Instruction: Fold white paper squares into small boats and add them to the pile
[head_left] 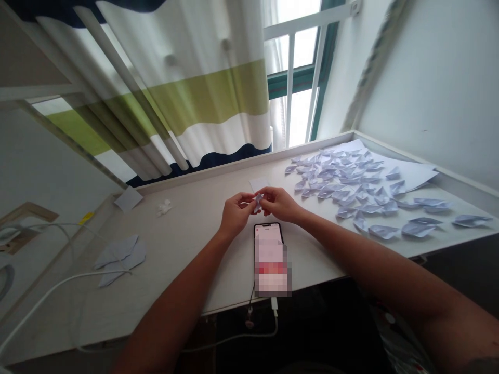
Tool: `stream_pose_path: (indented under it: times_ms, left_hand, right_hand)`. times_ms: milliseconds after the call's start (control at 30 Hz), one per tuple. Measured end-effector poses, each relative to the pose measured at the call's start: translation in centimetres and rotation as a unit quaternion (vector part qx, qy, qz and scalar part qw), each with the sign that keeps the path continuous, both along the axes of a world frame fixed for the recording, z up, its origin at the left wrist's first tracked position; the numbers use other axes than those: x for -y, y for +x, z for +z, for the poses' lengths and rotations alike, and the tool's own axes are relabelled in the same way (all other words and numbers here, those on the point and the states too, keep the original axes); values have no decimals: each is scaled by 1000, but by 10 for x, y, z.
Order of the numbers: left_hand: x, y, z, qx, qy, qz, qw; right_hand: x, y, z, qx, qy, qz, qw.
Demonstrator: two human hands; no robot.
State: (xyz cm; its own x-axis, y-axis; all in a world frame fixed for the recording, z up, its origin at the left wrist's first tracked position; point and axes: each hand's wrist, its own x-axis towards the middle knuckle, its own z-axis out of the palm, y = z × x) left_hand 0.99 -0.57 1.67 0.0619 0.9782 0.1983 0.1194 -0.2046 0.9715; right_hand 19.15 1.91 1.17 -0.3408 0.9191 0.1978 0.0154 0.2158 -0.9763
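A small piece of folded white paper (258, 201) is pinched between both hands above the middle of the white table. My left hand (237, 212) grips its left side with thumb and fingers. On the other side, my right hand (279, 203) holds it the same way, and the fingers hide part of the folds. Just behind the hands lies a flat white paper sheet (259, 184). Below them a phone (268, 254) rests screen up near the table's front edge, its screen partly blurred out.
Many folded paper boats (343, 179) cover the right side, some on large white sheets (401, 169). Loose papers (125, 254), a square sheet (128, 199) and a crumpled scrap (164, 207) lie left. A white cable (78, 278) crosses the left edge; curtains (202, 88) hang behind.
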Motion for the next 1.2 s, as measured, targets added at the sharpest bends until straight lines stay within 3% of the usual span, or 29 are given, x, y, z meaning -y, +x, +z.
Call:
stream_pose_path:
  times_ms: [167, 367, 533, 733, 867, 1033, 1200]
  left_hand:
    - [-12, 14, 21, -98, 21, -22, 995]
    - [-63, 57, 43, -221, 26, -59, 973]
    - [-114, 99, 48, -200, -18, -120, 972]
    - [-153, 127, 42, -231, -33, -123, 965]
    - [-166, 140, 31, -267, -45, -129, 954]
    - [-170, 150, 23, -316, -48, -112, 941]
    - [-155, 121, 37, -340, -6, -48, 939]
  right_hand:
    - [-1, 11, 20, 76, -27, -35, 996]
    - [-31, 45, 56, 186, -88, -134, 969]
    - [-62, 85, 77, 261, -133, -102, 951]
    - [-100, 107, 79, 367, -142, -129, 910]
    - [-120, 112, 70, 452, -148, -136, 869]
    - [-127, 115, 66, 482, -147, -137, 853]
    - [-127, 111, 87, 503, -120, -139, 845]
